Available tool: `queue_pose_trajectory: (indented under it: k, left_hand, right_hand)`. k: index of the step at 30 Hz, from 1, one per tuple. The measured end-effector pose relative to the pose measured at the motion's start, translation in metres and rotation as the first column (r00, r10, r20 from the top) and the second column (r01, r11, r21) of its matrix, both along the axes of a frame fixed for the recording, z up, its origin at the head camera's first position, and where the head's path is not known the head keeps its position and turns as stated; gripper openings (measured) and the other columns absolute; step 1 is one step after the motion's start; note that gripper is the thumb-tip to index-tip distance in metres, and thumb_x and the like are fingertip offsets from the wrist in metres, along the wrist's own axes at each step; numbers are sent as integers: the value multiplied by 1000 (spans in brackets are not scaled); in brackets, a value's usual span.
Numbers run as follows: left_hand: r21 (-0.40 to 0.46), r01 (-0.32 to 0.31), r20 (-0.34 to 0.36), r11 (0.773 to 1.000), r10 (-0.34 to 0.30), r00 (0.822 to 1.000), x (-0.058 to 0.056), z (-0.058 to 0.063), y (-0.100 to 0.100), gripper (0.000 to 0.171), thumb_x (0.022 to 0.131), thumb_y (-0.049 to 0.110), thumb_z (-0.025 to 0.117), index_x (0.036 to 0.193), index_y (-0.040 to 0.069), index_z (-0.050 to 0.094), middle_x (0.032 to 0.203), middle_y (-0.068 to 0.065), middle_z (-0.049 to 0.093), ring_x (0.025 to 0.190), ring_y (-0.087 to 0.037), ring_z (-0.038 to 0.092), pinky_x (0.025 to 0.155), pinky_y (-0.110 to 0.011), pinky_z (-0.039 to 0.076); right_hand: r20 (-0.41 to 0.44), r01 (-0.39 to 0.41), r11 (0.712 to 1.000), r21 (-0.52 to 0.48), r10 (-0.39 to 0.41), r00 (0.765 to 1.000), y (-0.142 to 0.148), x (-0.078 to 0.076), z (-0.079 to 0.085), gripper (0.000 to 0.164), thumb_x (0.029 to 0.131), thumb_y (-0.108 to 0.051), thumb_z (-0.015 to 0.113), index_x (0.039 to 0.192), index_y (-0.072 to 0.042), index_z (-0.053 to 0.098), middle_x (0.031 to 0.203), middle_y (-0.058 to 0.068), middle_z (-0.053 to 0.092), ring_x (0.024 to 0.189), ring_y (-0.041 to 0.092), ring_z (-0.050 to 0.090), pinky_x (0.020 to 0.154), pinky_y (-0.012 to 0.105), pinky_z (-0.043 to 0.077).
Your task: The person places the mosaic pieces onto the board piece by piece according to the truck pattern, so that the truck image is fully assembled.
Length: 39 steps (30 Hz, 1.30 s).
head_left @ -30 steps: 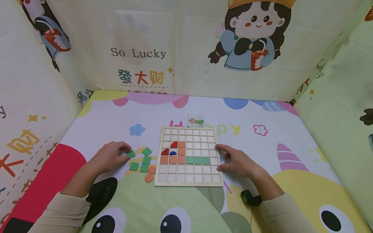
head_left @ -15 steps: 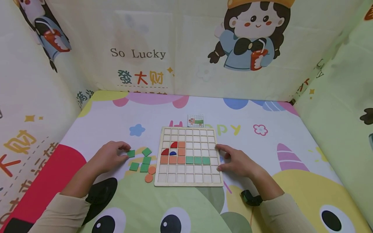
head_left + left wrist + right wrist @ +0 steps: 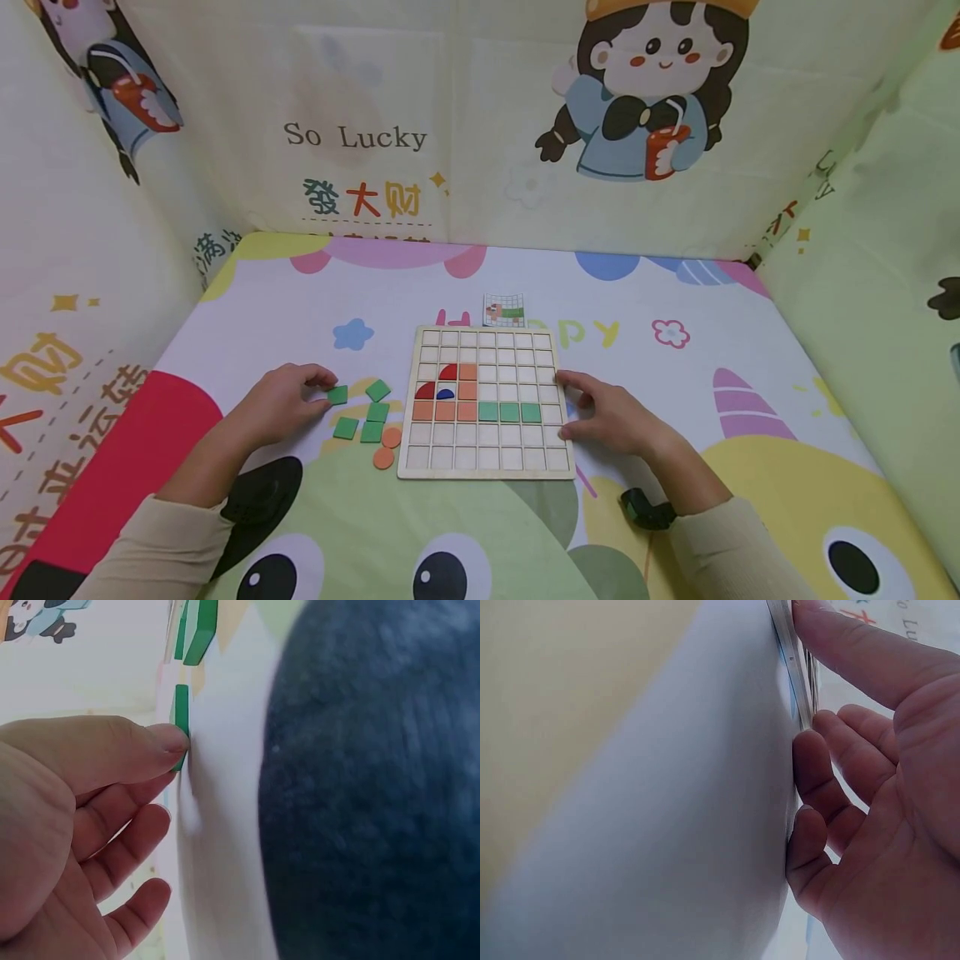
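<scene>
My left hand (image 3: 288,404) is left of the board, thumb and index finger pinching a green square tile (image 3: 338,395) low over the cloth. In the left wrist view the thumb tip lies over that tile's edge, partly hiding it. More green square tiles (image 3: 377,412) and two orange round tiles (image 3: 383,458) lie between this hand and the board. The wooden grid board (image 3: 517,459) carries red, orange, blue and green pieces, including a row of green squares (image 3: 509,412). With thumb and index finger spread apart, my right hand (image 3: 607,414) touches the board's right edge.
A small picture card (image 3: 504,311) with a gridded pattern lies just beyond the board's far edge. The table cloth (image 3: 480,542) has printed cartoon figures. Cream printed sheets (image 3: 495,125) stand around the back and sides. A dark wrist device (image 3: 647,510) sits at the right wrist.
The green tile at the left fingertips has shifted very slightly and lies a little flatter. The right hand and the board have stayed in place.
</scene>
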<state>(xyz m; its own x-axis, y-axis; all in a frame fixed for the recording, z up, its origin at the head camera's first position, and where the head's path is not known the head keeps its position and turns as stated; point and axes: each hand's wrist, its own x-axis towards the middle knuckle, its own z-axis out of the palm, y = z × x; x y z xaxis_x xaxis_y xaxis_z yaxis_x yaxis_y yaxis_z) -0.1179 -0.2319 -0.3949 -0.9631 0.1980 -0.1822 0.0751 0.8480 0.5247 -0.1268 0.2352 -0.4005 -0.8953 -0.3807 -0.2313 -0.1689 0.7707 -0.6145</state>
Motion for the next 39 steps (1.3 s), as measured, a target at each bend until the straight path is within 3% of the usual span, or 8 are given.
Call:
queue_pose_trajectory:
  k: [9,14,24,31,39]
  left_hand:
    - [-1,4,-20,1000,-4,1000,-3,-2,-1,41,84,12,77,121,-2,64,111,-16,63,108,-38,53,91,-55,50]
    - [10,2,-38,1000,-1,999,-8,6,8,44,85,13,75,124,-3,62,115,-18,63,112,-40,52,92,-55,50]
    - [65,73,-32,995,-72,997,-19,23,48,35,90,10,71,122,-2,64,115,-13,66,114,-37,54,95,-53,49]
    - [96,169,-63,981,-164,984,-24,29,84,32,90,10,73,119,0,65,111,-8,66,111,-33,56,94,-48,50]
    - [122,264,-85,957,-255,963,-28,27,122,23,89,11,74,110,6,68,105,-1,66,107,-26,56,91,-41,51]
  right_hand:
    - [-5,-7,1000,3,7,1000,0,-1,1,81,80,-36,84,149,-16,46,106,6,59,99,24,53,84,42,43]
    - [-9,-11,1000,3,11,1000,0,-2,2,81,80,-36,84,149,-16,46,107,6,60,99,24,54,85,42,43]
    - [-3,-9,1000,4,9,1000,0,-2,1,82,80,-36,84,149,-15,46,106,6,59,98,24,53,84,42,42]
    - [-6,5,1000,5,-5,1000,0,-1,0,81,80,-35,84,148,-16,47,106,6,59,98,24,53,84,42,42]
    - [-7,7,1000,2,-7,1000,0,1,-1,81,79,-35,85,148,-16,47,104,6,59,97,24,53,84,42,43]
